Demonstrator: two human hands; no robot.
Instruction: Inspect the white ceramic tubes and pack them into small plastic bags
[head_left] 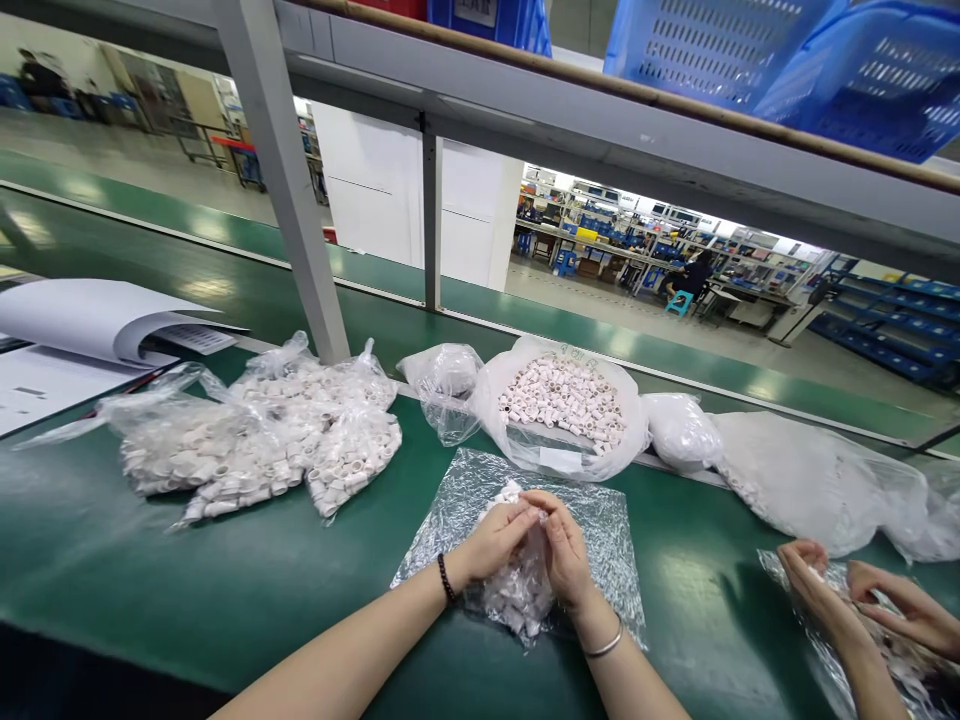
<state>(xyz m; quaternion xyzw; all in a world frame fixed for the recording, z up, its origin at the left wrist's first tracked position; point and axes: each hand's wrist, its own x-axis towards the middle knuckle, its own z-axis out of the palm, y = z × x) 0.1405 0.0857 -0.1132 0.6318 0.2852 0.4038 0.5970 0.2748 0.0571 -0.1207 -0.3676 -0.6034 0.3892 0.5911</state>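
Observation:
Both my hands meet at the gathered top of a clear plastic bag [517, 595] filled with small white tube-shaped pieces. My left hand [495, 540], a dark bead bracelet on its wrist, has its fingers closed on the bag's neck. Opposite it, my right hand [564, 550], with a silver bangle, pinches the same plastic, thumbs close together. Under the bag lies a crinkled clear plastic sheet [600, 520]. Just beyond stands a large open bag [491, 400] with many loose white tubular pieces [559, 400] inside.
Several filled clear bags [255, 440] are heaped at left, beside papers [90, 320]. White plastic bags [795, 470] line the back right. A co-worker's hands [832, 590] work over another bag at right. A grey post [281, 180] and a shelf with blue baskets [720, 50] rise over the green table [300, 590].

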